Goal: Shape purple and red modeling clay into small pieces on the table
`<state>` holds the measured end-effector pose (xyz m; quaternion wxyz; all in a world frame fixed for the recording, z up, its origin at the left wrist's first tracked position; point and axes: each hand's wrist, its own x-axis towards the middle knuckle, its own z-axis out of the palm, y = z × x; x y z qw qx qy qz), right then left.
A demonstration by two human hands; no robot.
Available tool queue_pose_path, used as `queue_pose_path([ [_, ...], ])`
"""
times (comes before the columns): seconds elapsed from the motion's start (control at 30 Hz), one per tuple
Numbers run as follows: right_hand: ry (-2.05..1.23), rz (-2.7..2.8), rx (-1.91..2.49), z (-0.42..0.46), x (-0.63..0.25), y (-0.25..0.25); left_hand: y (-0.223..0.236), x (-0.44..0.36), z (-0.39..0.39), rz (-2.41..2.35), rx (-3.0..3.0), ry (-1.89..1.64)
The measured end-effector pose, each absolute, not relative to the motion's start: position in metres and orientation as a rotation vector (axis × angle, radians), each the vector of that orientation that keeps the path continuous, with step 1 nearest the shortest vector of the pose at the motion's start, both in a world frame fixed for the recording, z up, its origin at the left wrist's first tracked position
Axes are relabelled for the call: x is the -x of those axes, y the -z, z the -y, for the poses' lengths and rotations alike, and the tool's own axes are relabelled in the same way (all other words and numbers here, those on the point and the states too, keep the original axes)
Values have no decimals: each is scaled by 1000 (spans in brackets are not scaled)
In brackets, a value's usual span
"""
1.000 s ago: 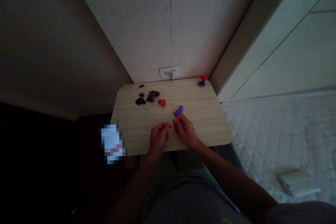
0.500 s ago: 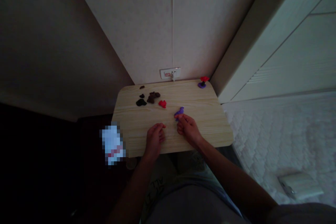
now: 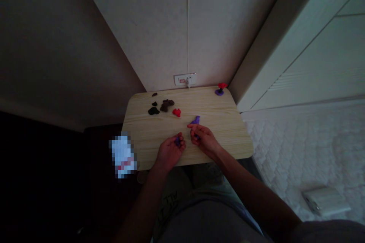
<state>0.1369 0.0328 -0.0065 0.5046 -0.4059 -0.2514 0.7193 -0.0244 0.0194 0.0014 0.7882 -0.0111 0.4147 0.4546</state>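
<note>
My left hand is turned partly palm up near the table's front, its fingers curled round a small purple piece of modelling clay. Close by on the right, my right hand is closed, and a bit of purple shows between its fingers. Just beyond the right fingers lies a larger purple clay lump on the wooden tabletop. Farther back sits a red clay lump. Dark brown lumps and a blackish lump lie left of it.
At the back right corner stands a small clay figure with a red top and purple base. A wall socket holds a plug just above the table's back edge. A quilted mattress borders the right side, with a white box-like object on it.
My left hand has rolled open a little, and a purple clay piece now shows in it. My right fingers have drawn back slightly from the purple lump on the table.
</note>
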Motion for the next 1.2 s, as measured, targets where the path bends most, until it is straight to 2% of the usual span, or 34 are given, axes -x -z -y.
queue_pose_path([
  [0.37, -1450, 1058, 1199, -24, -136, 5, -1, 16, -19, -912, -24, -1007],
  [0.6, -1019, 1763, 1302, -12, -131, 4, 3, 13, -18, -870, -74, -1016],
  [0.9, -873, 1759, 1337, -12, -132, 15, 3, 4, -7, -865, -114, -1036],
  [1.2, -976, 1611, 1329, -16, -141, 16, 2, 12, -8, -994, -401, -1133],
])
